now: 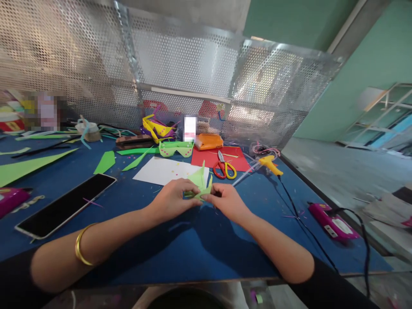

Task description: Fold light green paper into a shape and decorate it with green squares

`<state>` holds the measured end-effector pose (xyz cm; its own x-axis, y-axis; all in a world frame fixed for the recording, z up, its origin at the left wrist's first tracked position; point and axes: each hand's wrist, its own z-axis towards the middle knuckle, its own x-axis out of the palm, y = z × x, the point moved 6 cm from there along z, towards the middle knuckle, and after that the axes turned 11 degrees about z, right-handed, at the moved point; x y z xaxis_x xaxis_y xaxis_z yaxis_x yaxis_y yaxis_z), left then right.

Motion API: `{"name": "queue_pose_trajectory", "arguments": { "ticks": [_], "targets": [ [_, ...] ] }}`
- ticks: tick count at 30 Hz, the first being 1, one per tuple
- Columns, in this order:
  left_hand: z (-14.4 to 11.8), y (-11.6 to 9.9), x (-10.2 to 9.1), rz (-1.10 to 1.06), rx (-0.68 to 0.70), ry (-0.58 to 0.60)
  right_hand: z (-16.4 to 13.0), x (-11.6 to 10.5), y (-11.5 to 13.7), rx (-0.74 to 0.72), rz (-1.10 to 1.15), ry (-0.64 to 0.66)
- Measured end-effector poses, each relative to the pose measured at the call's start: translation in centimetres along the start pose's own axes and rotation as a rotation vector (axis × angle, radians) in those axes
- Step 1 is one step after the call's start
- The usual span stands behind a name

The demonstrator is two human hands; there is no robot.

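Between my two hands is a piece of light green paper (197, 177), folded, with pointed parts sticking up. My left hand (175, 195) pinches its left side between thumb and fingers. On the other side, my right hand (227, 199) grips its edge with thumb and forefinger. Behind my hands lies a white sheet (154, 171) with small paper bits on it. Scissors (222, 168) with one red and one yellow handle rest partly on a red sheet (240, 155). Green paper glasses (176, 149) with pink dots stand beyond the white sheet.
A black-screened phone (69, 204) lies at the left of the blue table (144, 257). At the right are a yellow glue gun (271, 164) and a magenta power strip (333, 223) with cords. Yellow paper glasses (156, 128) and an orange case (209, 141) sit before the perforated metal screen (183, 56).
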<state>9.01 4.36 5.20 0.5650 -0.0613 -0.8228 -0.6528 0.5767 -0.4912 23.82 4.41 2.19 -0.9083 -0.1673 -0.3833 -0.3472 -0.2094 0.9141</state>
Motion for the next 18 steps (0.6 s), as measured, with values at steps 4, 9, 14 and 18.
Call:
{"name": "queue_pose_trajectory", "arguments": {
  "ticks": [4,9,14,18],
  "targets": [
    [1.9,1.7,-2.0,-0.479,-0.273,-0.069,2.8,-2.3,3.5,-0.137,0.102,-0.158],
    [1.6,3.7,-3.9,-1.188,-0.549,-0.179,3.8,-5.1,2.7,-0.219,0.222,-0.427],
    [1.2,5.6,-3.9,-1.558,-0.664,-0.297,4.5,-5.0,-2.2,-0.074,0.437,-0.476],
    [1.5,6.6,-3.2,-1.654,-0.691,-0.346,4.5,-4.1,-3.3,0.028,0.562,-0.44]
  ]
}}
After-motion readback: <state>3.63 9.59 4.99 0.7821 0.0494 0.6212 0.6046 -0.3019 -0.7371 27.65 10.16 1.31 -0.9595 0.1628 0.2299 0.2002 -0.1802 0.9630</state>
